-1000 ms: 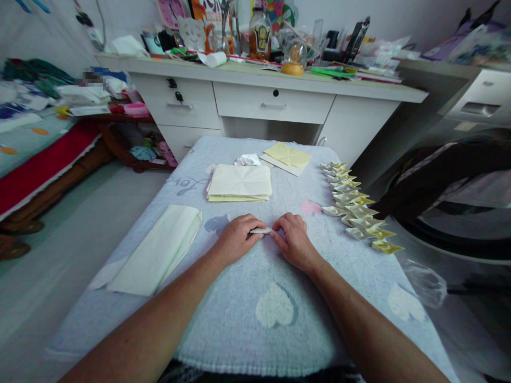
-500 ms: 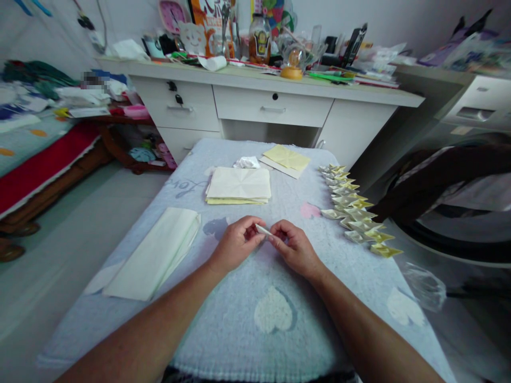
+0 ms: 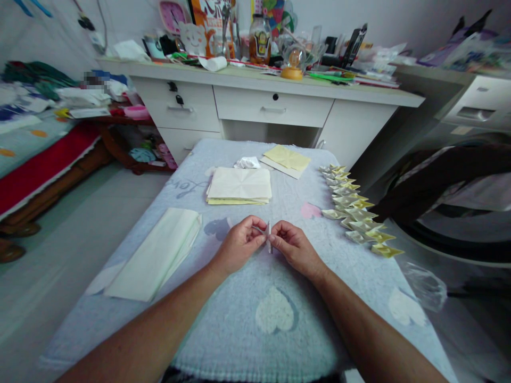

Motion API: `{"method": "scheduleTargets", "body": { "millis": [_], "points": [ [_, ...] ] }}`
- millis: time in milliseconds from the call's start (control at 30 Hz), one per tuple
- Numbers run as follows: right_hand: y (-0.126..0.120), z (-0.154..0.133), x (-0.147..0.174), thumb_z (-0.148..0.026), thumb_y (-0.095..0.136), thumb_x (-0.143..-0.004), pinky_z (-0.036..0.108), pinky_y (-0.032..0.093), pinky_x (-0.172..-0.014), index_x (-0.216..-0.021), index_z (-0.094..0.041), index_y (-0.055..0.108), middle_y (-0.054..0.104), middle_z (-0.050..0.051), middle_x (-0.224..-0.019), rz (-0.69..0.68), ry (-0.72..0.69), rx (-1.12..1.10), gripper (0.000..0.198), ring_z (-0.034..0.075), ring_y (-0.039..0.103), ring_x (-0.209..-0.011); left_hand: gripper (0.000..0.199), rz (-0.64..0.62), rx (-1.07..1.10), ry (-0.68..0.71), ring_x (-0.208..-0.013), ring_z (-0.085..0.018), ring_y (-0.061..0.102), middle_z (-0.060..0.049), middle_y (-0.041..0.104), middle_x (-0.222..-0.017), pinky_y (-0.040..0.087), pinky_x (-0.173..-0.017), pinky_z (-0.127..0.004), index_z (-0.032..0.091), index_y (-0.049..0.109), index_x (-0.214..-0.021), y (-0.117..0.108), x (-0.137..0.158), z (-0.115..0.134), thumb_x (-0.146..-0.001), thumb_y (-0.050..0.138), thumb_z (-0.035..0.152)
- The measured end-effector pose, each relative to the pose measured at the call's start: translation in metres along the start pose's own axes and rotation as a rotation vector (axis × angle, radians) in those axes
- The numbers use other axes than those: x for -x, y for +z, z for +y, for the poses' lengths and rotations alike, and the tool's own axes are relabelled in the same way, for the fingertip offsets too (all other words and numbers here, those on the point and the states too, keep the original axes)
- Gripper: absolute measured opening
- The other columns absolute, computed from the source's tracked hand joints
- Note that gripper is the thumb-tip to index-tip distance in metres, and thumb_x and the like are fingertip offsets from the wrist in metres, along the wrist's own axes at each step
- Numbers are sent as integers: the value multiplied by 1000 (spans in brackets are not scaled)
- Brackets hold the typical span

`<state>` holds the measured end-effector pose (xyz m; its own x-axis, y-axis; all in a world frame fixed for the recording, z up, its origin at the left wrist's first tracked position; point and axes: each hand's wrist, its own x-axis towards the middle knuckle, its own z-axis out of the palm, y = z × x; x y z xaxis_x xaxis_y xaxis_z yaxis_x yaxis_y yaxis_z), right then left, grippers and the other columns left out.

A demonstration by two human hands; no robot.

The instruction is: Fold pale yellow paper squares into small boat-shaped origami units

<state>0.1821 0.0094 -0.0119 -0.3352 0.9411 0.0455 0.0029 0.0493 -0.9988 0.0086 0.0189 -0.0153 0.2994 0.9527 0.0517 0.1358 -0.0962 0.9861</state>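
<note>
Lettering everywhere, folks, and no word comes through clearly!
Grey-blue script (image 3: 189, 184) loops across the pale-blue, heart-patterned cloth (image 3: 223, 324), unreadable; large characters front the orange-and-white poster (image 3: 209, 22), partly hidden; the amber glass jar (image 3: 254, 38) wears a black-and-yellow label (image 3: 262, 47), too small.

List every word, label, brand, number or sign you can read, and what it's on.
"love", apparently, in faint script on the blue cloth; its last letters are unclear.
Orange poster: large characters, cut off and blurred, unreadable.
Jar label: too small to read.
Pink clock: numerals too blurred.
Held paper: no readable text.
</note>
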Motion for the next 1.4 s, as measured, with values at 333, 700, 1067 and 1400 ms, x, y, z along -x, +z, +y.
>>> {"method": "scheduleTargets", "body": {
  "millis": [333,700,1067,1400],
  "points": [
    [0,1,-1,-46,67,-81,24,35,-58,-77,-19,52,51,-4,-64,15,11,-111,31,10,45,-58,21,-67,-42,85,-86,-15,63,-4,64,-96,49,-75,-26,18,57,-105,0,4,3,-84,56,20],
    [2,1,-1,-48,69,-78,24,36,-60,-75,-19,54,53,-3,-68,44,-1,-113,33,10,46,-61,30,-60,-44,-31,-66,-11,60,2,63,-75,46,-61,-21,19,57,-104,1,7,7,-77,68,28],
    [0,0,-2,-42,69,-80,25,40,-64,-76,-19,52,53,-2,-70,67,-44,-78,28,11,49,-65,32,-55,2,-60,-62,-11,62,0,66,-74,44,-58,-21,17,55,-105,1,7,7,-79,66,31],
    [4,-7,1,-28,61,-81,25,41,-61,-90,-22,51,49,-2,-76,178,-166,127,15,12,47,-65,26,-9,34,-45,-72,-14,67,-3,70,-83,50,-65,-23,17,57,-102,4,5,10,-78,64,24]
  ]
}}
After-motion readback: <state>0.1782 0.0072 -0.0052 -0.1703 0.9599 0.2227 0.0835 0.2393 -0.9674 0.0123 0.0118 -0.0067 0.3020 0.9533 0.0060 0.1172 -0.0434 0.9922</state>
